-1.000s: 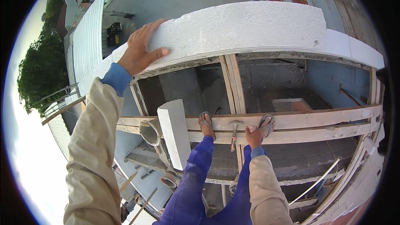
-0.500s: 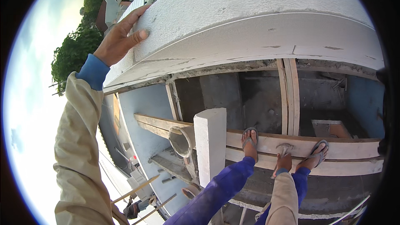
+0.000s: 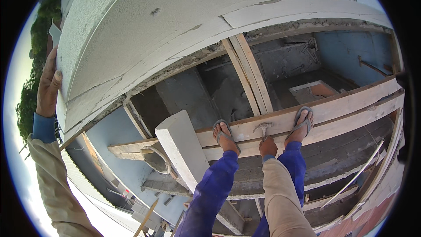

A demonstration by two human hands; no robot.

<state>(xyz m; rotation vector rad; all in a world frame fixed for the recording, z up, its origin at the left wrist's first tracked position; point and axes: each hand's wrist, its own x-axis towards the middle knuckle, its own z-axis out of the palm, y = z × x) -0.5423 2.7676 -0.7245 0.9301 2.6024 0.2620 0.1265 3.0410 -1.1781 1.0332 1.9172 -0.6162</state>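
Observation:
My left hand [image 3: 47, 83] rests against the left end of a white block wall [image 3: 144, 30], its fingers stretched out and the thumb apart. Low between my feet, my right hand [image 3: 268, 146] is closed around the handle of a claw hammer [image 3: 263, 126]. The hammer's head shows just beyond the fist, over the wooden planks [image 3: 337, 110] on which I stand in flip-flops. Left of my feet a long white block [image 3: 180, 148] stands on end by the planks. Beside it is a round bucket [image 3: 156, 159] with grey residue inside.
Paired timbers [image 3: 249, 77] run from the planks to the wall. Deep openings drop to a grey floor [image 3: 175, 90] on the wall side of the planks. A thin pale pole [image 3: 354, 173] slants at the lower right. Blue-painted walls [image 3: 354, 57] stand below.
My view has turned, so the wall and planks appear tilted and shifted left. My left hand remains at the wall's end. The hammer stays in my right hand between my feet.

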